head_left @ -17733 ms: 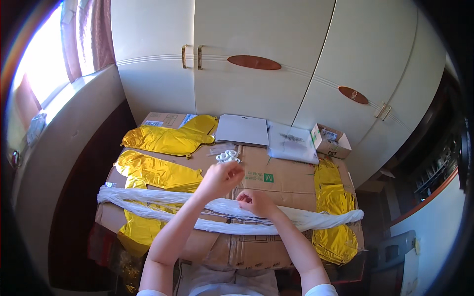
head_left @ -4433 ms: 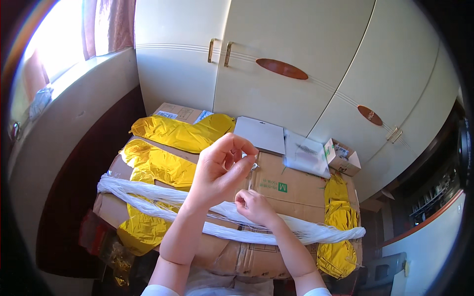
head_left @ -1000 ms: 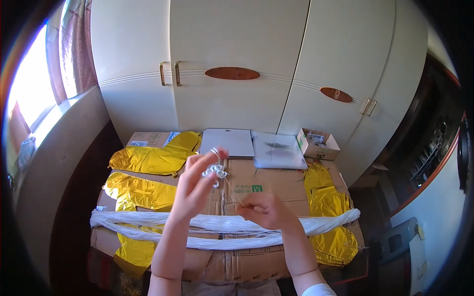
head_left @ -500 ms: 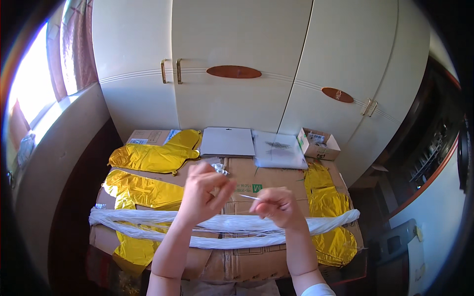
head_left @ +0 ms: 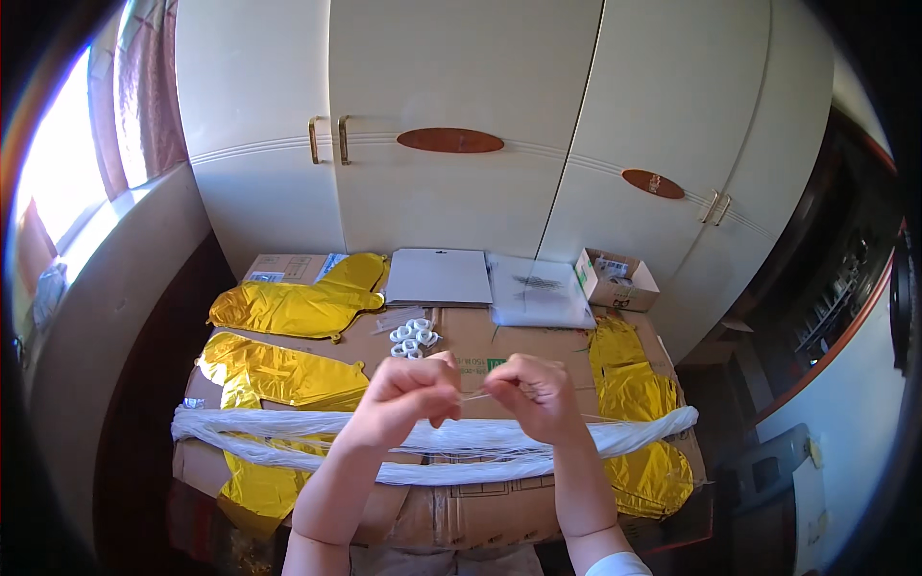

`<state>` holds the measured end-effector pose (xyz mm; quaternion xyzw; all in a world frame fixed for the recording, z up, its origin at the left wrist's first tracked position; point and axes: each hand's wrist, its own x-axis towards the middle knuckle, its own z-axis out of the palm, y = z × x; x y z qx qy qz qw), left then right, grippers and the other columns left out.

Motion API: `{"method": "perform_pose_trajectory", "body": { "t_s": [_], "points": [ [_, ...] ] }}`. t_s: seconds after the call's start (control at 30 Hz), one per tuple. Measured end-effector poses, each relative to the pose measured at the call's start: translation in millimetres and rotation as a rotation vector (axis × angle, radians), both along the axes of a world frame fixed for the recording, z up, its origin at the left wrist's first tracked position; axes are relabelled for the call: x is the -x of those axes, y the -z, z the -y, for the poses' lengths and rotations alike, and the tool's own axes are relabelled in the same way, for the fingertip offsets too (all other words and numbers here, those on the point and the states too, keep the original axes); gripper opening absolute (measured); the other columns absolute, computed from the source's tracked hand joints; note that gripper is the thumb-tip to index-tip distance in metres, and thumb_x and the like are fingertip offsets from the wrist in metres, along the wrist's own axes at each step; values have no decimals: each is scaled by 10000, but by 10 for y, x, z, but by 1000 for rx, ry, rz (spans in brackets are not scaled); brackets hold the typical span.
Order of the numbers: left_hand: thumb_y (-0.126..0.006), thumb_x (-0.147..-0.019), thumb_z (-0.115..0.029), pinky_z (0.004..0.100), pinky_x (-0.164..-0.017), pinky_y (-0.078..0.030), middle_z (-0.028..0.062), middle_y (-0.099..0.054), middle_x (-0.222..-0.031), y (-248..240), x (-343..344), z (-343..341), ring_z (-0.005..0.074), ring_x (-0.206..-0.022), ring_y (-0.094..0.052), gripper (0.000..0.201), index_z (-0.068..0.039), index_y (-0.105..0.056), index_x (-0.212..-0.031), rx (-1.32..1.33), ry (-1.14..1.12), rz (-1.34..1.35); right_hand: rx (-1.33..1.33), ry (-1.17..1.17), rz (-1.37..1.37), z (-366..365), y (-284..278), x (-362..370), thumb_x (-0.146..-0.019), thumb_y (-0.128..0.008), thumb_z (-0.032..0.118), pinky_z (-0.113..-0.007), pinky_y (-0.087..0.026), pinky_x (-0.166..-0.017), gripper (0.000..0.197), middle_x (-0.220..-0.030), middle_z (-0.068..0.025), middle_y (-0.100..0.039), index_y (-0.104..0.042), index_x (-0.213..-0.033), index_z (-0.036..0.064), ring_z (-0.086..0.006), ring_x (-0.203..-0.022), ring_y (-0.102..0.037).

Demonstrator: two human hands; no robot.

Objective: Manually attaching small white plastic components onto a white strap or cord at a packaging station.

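Observation:
My left hand (head_left: 403,398) and my right hand (head_left: 540,396) are raised close together over the cardboard, both with fingers pinched. A thin whitish strand (head_left: 473,395), seemingly string, spans the small gap between the fingertips. Its ends are hidden in the fingers. Below my hands a long looped skein of white string (head_left: 480,470) stretches across the table from left to right. My forearms pass over it. Just beyond my left hand lie several small white ring-shaped coils (head_left: 411,337).
Flat gold foil balloons lie at the left (head_left: 288,305) and right (head_left: 629,370). Along the back are a stack of pale flat sheets (head_left: 439,276), a clear plastic packet (head_left: 543,302) and an open small box (head_left: 619,283). Flattened cardboard (head_left: 403,514) covers the table before a cream wardrobe (head_left: 461,58).
My left hand has dropped and turned, uncovering the white coils. My right hand has risen slightly. The strand, sticking out of my right fingers before, now runs between both hands.

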<state>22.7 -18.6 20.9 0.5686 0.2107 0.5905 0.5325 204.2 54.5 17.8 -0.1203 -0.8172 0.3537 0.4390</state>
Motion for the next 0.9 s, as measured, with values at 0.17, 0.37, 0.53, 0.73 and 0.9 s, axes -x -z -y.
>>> {"method": "perform_pose_trajectory", "body": {
  "t_s": [0.17, 0.37, 0.53, 0.73, 0.9],
  "points": [
    [-557, -832, -135, 300, -724, -392, 112, -612, -874, -180, -275, 0, 138, -718, -469, 163, 4, -606, -901, -155, -483, 62, -133, -37, 108, 123, -6, 56, -809, -615, 131, -269, -400, -484, 117, -609, -66, -542, -587, -760, 27, -164, -522, -517],
    [-539, -857, -178, 292, -689, -380, 81, -565, -800, 38, -96, 40, 132, -689, -438, 248, -24, -580, -667, 89, -151, 7, 3, 105, -72, 186, -192, -158, -835, -574, 121, -238, -381, -470, 134, -600, -39, -581, -611, -739, 36, -126, -504, -527],
    [-472, -881, -274, 344, -897, -344, 135, -579, -982, -34, -339, 58, 224, -964, -512, 401, 57, -524, -1102, -141, -153, 264, -15, 101, 37, 145, -35, 14, -814, -574, 163, -352, -440, -507, 111, -657, -134, -559, -578, -790, 54, -295, -571, -558],
    [-523, -822, -118, 301, -633, -363, 68, -526, -700, 72, -187, 263, 173, -692, -458, 141, -11, -588, -756, -207, -653, -597, -219, -71, 197, 364, -78, -35, -796, -587, 181, -360, -441, -481, 111, -584, -94, -552, -568, -752, 81, -270, -529, -563],
    [-546, -798, -117, 270, -571, -361, 55, -516, -669, 444, -67, 1013, 135, -653, -463, 191, -14, -523, -639, 348, -525, -433, -305, -221, 333, 466, 107, 32, -828, -534, 195, -371, -443, -471, 170, -578, -105, -550, -518, -723, 62, -276, -530, -572]
  ]
}}
